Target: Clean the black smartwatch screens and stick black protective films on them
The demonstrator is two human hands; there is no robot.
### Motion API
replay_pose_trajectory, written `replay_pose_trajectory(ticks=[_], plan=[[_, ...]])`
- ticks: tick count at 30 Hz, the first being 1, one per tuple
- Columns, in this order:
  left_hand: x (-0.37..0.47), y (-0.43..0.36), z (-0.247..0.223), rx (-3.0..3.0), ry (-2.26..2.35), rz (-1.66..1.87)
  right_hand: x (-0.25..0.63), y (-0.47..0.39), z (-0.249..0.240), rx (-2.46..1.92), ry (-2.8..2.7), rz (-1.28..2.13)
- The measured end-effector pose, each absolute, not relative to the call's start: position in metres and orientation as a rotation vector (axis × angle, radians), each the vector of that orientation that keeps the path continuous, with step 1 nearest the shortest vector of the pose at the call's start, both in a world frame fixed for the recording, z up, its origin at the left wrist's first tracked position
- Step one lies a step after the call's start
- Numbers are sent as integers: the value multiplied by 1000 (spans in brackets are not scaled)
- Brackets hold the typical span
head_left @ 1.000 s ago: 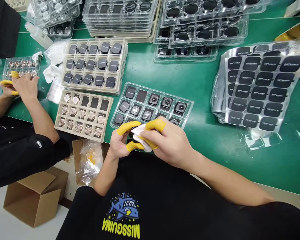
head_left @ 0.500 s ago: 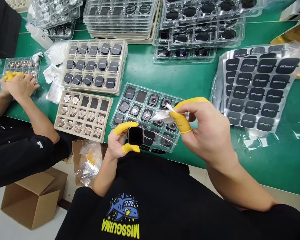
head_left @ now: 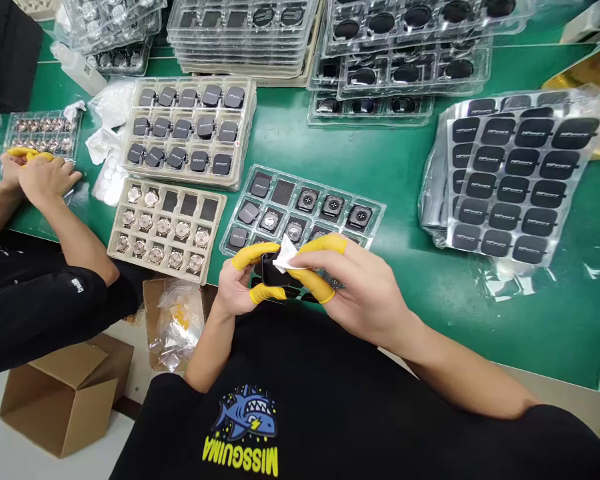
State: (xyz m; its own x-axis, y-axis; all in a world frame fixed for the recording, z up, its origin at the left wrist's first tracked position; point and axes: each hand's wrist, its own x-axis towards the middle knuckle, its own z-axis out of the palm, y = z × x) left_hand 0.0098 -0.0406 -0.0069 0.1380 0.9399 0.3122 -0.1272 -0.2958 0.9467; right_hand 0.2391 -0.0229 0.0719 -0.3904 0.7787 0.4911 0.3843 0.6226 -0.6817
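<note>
left grip (head_left: 235, 285) holds black watch (head_left: 271, 275); right grip (head_left: 364, 288) (yellow-fingered) pinches white cloth (head_left: 285, 256) over it.

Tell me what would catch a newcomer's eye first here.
The bright yellow finger covers near the middle stand out: the left hand holds a dark watch body and the right hand pinches a white cloth at it. Below is the blue shark print on the black shirt. Toward the right, silvery sheets patterned in black lie on the green table.
</note>
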Motion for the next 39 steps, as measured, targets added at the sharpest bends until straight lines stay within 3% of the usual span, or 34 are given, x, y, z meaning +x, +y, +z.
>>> replay_pose_trajectory(ticks=[10,24,30,39], plan=[[12,-40,-15,1504,851,1377,242,-17,60,-861,-1961,884],[7,-36,-15,1685,957,1282,242,-9,77,-806,-2279,764],[0,-37,-13,1436,894,1330,264,-6,78,-886,-2569,370],[6,-40,-3,1277,800,1362,293,-4,94,-1099,-2031,703]])
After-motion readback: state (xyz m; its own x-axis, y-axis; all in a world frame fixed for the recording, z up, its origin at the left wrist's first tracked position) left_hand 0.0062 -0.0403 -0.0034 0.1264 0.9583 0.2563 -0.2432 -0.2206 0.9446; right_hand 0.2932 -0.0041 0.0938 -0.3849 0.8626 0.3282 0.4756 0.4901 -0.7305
